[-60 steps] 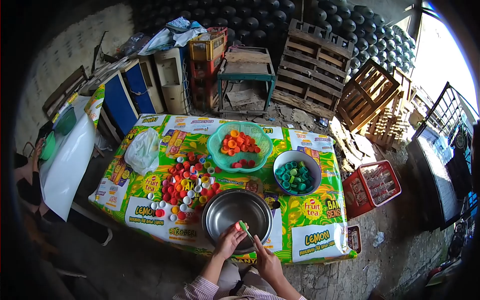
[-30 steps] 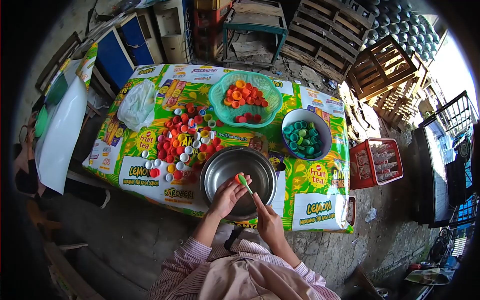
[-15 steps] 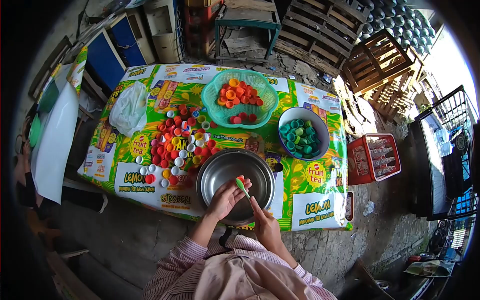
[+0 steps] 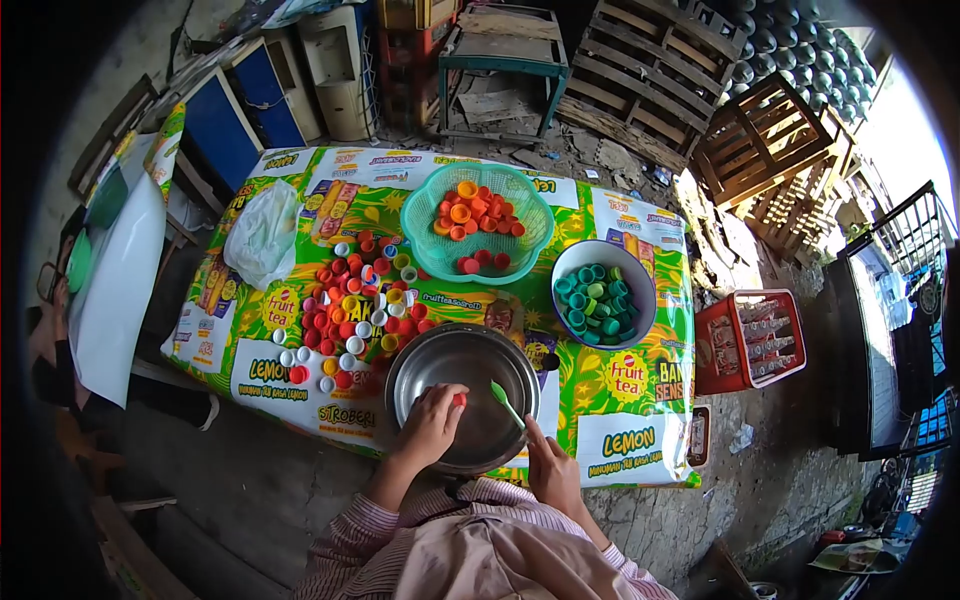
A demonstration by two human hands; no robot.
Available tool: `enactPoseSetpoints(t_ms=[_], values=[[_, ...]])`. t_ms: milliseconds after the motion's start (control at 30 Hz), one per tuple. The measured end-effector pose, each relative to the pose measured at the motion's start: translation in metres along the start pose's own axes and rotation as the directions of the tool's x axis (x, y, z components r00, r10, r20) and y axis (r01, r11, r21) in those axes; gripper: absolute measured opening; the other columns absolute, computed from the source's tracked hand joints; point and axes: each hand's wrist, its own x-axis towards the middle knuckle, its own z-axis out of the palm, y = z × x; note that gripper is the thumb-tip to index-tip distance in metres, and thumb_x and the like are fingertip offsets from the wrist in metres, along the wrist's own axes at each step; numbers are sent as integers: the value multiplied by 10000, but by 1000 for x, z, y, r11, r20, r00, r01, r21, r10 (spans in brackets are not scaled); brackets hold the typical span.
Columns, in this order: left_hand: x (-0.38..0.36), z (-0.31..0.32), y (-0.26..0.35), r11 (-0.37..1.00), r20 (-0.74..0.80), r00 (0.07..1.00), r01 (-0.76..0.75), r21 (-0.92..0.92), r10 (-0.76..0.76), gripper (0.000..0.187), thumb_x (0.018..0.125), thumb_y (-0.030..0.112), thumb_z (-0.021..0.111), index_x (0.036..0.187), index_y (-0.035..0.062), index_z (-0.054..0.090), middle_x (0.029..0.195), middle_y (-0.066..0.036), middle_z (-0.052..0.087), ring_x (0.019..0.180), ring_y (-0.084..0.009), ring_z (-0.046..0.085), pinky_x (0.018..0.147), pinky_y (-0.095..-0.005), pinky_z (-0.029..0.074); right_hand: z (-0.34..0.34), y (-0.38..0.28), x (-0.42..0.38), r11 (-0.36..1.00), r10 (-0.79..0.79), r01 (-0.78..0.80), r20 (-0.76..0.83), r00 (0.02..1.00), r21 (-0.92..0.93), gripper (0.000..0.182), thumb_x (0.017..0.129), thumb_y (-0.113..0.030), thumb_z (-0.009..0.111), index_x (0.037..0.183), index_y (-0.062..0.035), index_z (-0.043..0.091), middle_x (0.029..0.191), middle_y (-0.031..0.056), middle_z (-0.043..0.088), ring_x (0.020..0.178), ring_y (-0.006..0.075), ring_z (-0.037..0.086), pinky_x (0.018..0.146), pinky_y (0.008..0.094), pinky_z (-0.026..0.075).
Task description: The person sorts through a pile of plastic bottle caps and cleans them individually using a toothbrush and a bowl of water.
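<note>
My left hand (image 4: pixel 432 425) is over the left side of a steel basin (image 4: pixel 397 375), its fingers closed on a red bottle cap (image 4: pixel 459 400). In my right hand (image 4: pixel 548 465), at the basin's right rim, is a slim green-and-white tool (image 4: pixel 507 402). Its green head points up and left over the basin, apart from the cap; whether it is a brush or a spoon I cannot make out. Left of the basin lies a spread of loose red, white and yellow caps (image 4: pixel 345 310) on the printed tablecloth (image 4: pixel 620 440).
A mint-green plastic basket (image 4: pixel 415 215) behind the basin holds orange and red caps. To its right, a white bowl (image 4: pixel 648 290) contains green caps. A clear plastic bag (image 4: pixel 262 235) lies at left. Beside the table's right edge stands a red crate (image 4: pixel 715 345).
My left hand has turned from palm-up to a closed grip on the cap and shifted left. The green head has moved away from the cap. The view has tilted slightly.
</note>
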Motion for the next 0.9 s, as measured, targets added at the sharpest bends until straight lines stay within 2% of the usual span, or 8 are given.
enactPoseSetpoints(t_ms=[133, 267, 367, 633, 733, 767, 867, 900], values=[[-1, -6, -8, 983, 207, 969, 104, 148, -134, 124, 804, 103, 574, 874, 36, 498, 810, -116, 575, 811, -314, 568, 723, -405, 455, 2, 6, 5, 1000, 15, -16, 33, 999, 15, 453, 863, -95, 511, 1302, -174, 434, 732, 177, 581, 581, 353, 573, 507, 418, 451], [10, -11, -8, 980, 263, 956, 166, -105, -134, 132, 803, 62, 592, 913, 25, 529, 792, -111, 591, 699, -236, 601, 622, -323, 475, 12, 18, 3, 998, -54, 54, -9, 999, 11, 476, 861, -129, 512, 1319, -211, 409, 687, 114, 564, 519, 306, 569, 460, 414, 467], [49, -23, -13, 939, 65, 973, 231, -256, -222, 235, 822, 59, 587, 1057, 52, 566, 821, -75, 623, 675, -131, 585, 607, -250, 463, 18, 24, 4, 996, -73, 76, 61, 995, -39, 497, 863, -158, 514, 1336, -221, 376, 692, 101, 570, 495, 300, 563, 438, 410, 461], [246, 14, -64, 955, -84, 996, 12, -297, -39, 180, 843, 51, 571, 1007, -23, 567, 898, -115, 642, 852, -186, 636, 731, -275, 507, 14, 20, 3, 998, -41, 36, 120, 992, 44, 466, 871, -168, 508, 1320, -208, 395, 714, 101, 572, 502, 307, 573, 436, 399, 465], [300, 44, -92, 978, -28, 999, 29, -208, -36, 367, 835, 37, 557, 1193, 30, 478, 1164, -168, 520, 924, -255, 612, 779, -317, 499, 11, 16, 5, 1000, 11, -14, 154, 988, 16, 450, 870, -162, 508, 1307, -210, 412, 746, 110, 591, 522, 314, 587, 450, 397, 475], [304, 50, -103, 993, 6, 997, -80, -89, 81, 451, 837, 28, 537, 1268, 82, 419, 1334, -188, 352, 1025, -302, 562, 812, -338, 489, 10, 16, 5, 999, 40, -42, 157, 987, 8, 467, 858, -141, 541, 1303, -212, 421, 717, 95, 587, 529, 303, 574, 458, 394, 470], [296, 49, -97, 991, -4, 995, -100, 86, 100, 445, 843, 25, 521, 1271, 98, 422, 1396, -185, 264, 1086, -323, 518, 836, -333, 486, 9, 15, 5, 997, 79, -79, 163, 983, -8, 461, 857, -137, 539, 1298, -213, 427, 731, 105, 596, 544, 313, 581, 470, 405, 472], [287, 36, -86, 989, 6, 999, -46, -142, 47, 445, 848, 20, 509, 1276, 101, 418, 1426, -183, 216, 1057, -306, 545, 833, -330, 489, 8, 15, 5, 997, 78, -78, 171, 982, -6, 461, 857, -137, 539, 1298, -213, 427, 731, 105, 596, 544, 313, 581, 470, 405, 472]])
